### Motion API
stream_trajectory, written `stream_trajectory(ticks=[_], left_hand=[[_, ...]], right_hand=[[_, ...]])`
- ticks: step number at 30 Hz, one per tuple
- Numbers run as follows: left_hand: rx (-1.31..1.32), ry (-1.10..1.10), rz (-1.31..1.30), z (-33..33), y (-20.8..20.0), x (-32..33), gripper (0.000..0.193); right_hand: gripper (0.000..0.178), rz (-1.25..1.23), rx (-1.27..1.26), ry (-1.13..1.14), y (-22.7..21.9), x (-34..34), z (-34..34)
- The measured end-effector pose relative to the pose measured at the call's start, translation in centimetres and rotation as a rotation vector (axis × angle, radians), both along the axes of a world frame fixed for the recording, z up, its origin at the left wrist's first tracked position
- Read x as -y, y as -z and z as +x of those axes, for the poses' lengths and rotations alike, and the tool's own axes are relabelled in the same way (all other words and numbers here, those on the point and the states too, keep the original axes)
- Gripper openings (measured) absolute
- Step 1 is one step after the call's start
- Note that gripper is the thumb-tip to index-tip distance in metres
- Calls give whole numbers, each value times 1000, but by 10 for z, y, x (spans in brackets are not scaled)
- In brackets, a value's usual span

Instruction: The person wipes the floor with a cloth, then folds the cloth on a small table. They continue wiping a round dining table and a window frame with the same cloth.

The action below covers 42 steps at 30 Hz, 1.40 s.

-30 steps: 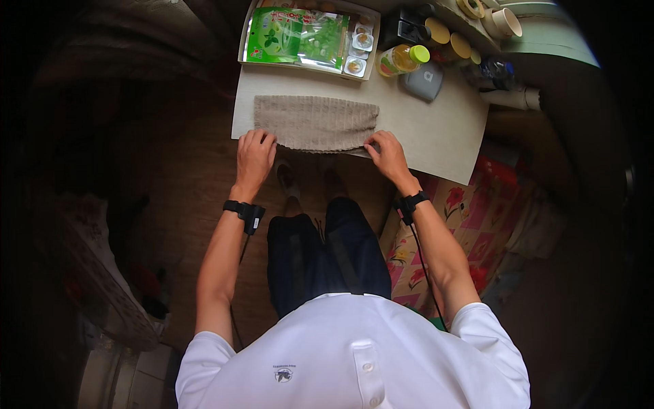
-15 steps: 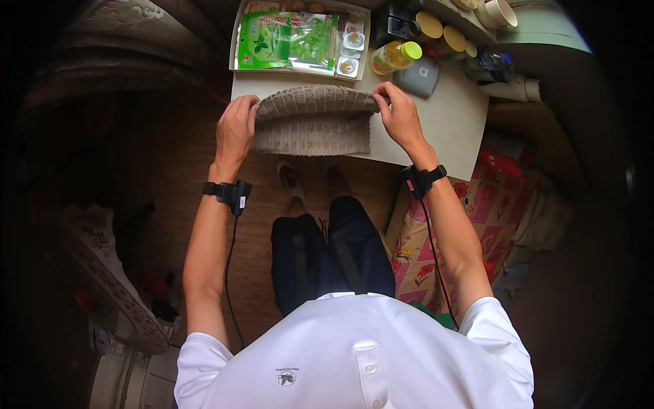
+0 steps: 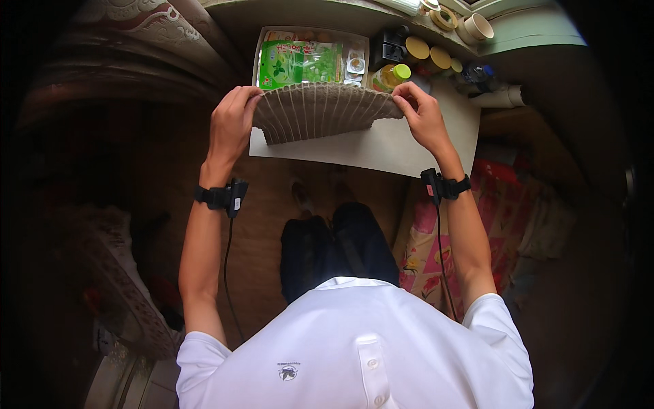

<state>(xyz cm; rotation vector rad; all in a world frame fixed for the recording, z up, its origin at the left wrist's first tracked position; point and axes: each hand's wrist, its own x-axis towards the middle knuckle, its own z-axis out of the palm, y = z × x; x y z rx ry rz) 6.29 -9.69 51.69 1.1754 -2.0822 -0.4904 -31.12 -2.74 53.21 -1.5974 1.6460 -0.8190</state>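
Note:
A grey-brown ribbed cloth [image 3: 320, 112] is lifted off the white table [image 3: 402, 143] and hangs in a curve between both hands. My left hand [image 3: 231, 123] grips its left corner. My right hand [image 3: 421, 112] pinches its right corner. Both wrists wear black bands with cables running down the forearms. The cloth hides part of the table's far side.
Behind the cloth lies a tray [image 3: 262, 51] with a green packet [image 3: 300, 63] and small cups. A bottle with a yellow-green cap [image 3: 392, 75], round lids, a tape roll [image 3: 446, 17] and a cup [image 3: 480, 27] crowd the back right. A floral cushion [image 3: 426, 252] lies on the right.
Both hands have raised the cloth from flat on the table and carried it up and away from the body; it now sags in an arc between them.

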Motion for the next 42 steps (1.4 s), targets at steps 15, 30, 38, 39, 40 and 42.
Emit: stream_trajectory(ticks=[15,30,38,39,40,42], left_hand=[[166,126,138,36,50,-100,9],[136,6,270,17,136,-51,8],[122,-34,313,8,163,-27,14],[122,-32,298,8,164,-27,16],[123,-29,283,8,165,-26,19],[149,-35,206,10,164,-26,25]], right_hand=[[9,223,-2,-103,49,-105,33],[15,126,-132,47,176,-45,31],[12,86,-296,32,203,-24,25],[13,92,-278,49,203,-25,24],[13,98,-260,66,202,-26,24],[16,41,-266,71,194,-25,32]])
